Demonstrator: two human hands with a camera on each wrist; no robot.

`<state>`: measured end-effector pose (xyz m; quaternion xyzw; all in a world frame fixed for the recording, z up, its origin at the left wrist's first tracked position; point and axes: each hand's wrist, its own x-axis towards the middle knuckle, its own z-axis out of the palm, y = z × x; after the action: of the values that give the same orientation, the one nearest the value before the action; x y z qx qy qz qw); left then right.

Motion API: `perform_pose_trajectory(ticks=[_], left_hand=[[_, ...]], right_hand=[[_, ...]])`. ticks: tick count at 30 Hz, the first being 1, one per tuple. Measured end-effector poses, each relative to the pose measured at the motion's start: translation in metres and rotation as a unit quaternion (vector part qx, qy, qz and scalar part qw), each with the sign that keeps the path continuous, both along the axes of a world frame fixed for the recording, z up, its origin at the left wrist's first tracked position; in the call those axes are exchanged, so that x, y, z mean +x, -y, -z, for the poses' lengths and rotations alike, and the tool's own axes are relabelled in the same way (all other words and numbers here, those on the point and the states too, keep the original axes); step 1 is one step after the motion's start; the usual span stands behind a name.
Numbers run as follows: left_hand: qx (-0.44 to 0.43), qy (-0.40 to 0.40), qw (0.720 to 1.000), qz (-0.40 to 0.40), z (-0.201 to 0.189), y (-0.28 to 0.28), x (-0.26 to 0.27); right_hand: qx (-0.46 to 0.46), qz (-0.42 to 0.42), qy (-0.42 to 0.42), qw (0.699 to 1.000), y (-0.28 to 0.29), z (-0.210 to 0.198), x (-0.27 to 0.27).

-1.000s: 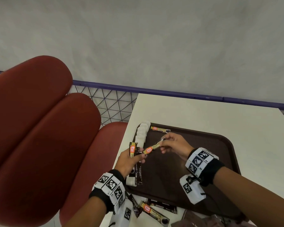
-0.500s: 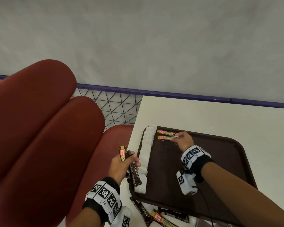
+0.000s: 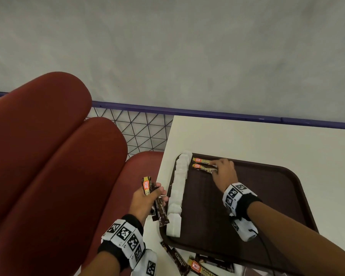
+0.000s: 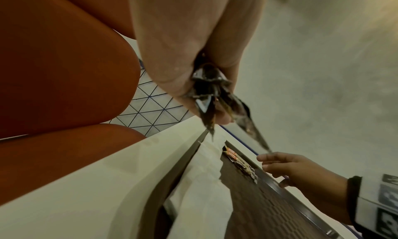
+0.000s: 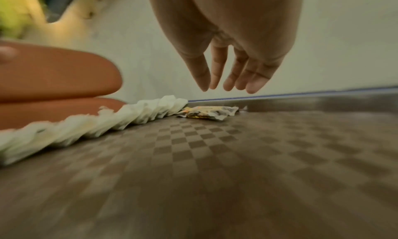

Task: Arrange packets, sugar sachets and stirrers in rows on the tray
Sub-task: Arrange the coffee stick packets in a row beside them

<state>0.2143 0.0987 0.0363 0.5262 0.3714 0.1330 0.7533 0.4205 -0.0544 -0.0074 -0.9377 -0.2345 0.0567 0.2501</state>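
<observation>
A dark brown tray lies on the white table. A row of white sugar sachets runs along its left edge. Two orange-and-brown coffee packets lie side by side in the far left corner. My right hand is over their right ends, fingers straight and holding nothing. My left hand hovers just left of the tray, past the table edge. It grips a bundle of coffee packets.
More loose coffee packets lie on the table at the tray's near edge. Red seat cushions fill the left. A purple rail with wire mesh runs behind the table, below a grey wall.
My right hand took one packet from the left hand's bundle, carried it to the tray's far left corner, laid it beside the first packet and released it. The left hand drew back left.
</observation>
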Motion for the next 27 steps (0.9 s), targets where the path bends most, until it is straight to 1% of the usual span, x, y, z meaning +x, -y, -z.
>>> perform_pose_trajectory(ticks=[3, 5, 8, 17, 23, 27], left_hand=[[-0.002, 0.002, 1.0, 0.004, -0.001, 0.003, 0.003], [0.001, 0.004, 1.0, 0.007, -0.001, 0.005, 0.004], [-0.003, 0.009, 1.0, 0.006, -0.001, 0.006, 0.004], [-0.01, 0.014, 1.0, -0.002, 0.001, 0.007, 0.0], [-0.007, 0.019, 1.0, -0.002, 0.0, 0.01, 0.002], [0.009, 0.016, 1.0, -0.001, -0.001, 0.013, 0.005]], right_hand=[[-0.059, -0.102, 0.03, 0.993, -0.002, 0.004, -0.01], [-0.094, -0.129, 0.02, 0.987, -0.004, 0.005, -0.014], [-0.131, -0.127, -0.005, 0.983, -0.006, 0.006, -0.017], [-0.172, -0.144, 0.03, 0.974, -0.01, 0.009, -0.017], [-0.16, -0.136, 0.042, 0.977, -0.012, 0.007, -0.016], [-0.11, -0.135, 0.073, 0.982, -0.011, 0.002, -0.02]])
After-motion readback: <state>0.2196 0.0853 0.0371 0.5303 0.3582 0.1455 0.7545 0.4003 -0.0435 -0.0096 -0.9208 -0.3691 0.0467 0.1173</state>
